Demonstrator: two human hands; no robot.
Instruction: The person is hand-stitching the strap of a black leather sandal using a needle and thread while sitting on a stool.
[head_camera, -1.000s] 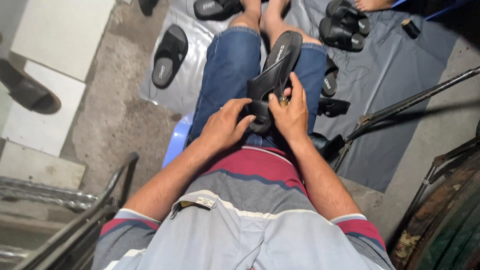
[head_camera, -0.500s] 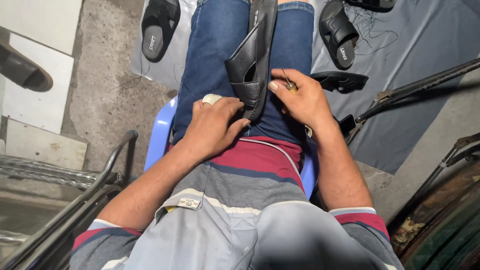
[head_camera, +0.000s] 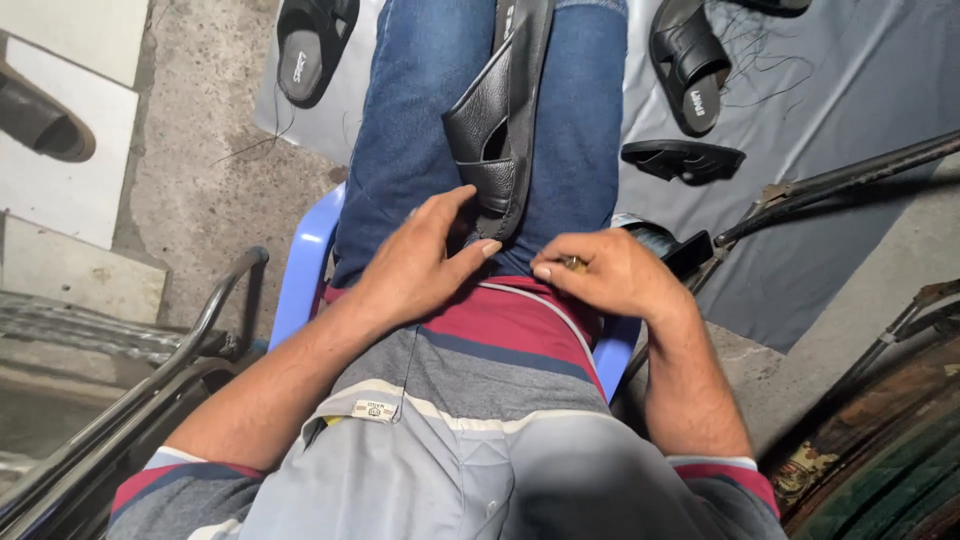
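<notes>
I see a black sandal (head_camera: 500, 120) lying on my lap, between my legs in blue jeans (head_camera: 410, 130), with its strap end close to my belly. My left hand (head_camera: 425, 262) lies flat on my left leg with the fingers spread a little, and its thumb tip touches the bottom end of the sandal. It is not gripping anything. My right hand (head_camera: 610, 275) sits just beside the sandal, fingers curled in and pinching something small and shiny (too small for me to tell what). I sit on a blue chair (head_camera: 305, 270). More black sandals lie on a grey sheet (head_camera: 850, 90) on the floor, one (head_camera: 310, 50) to the left and two (head_camera: 690, 70) to the right.
</notes>
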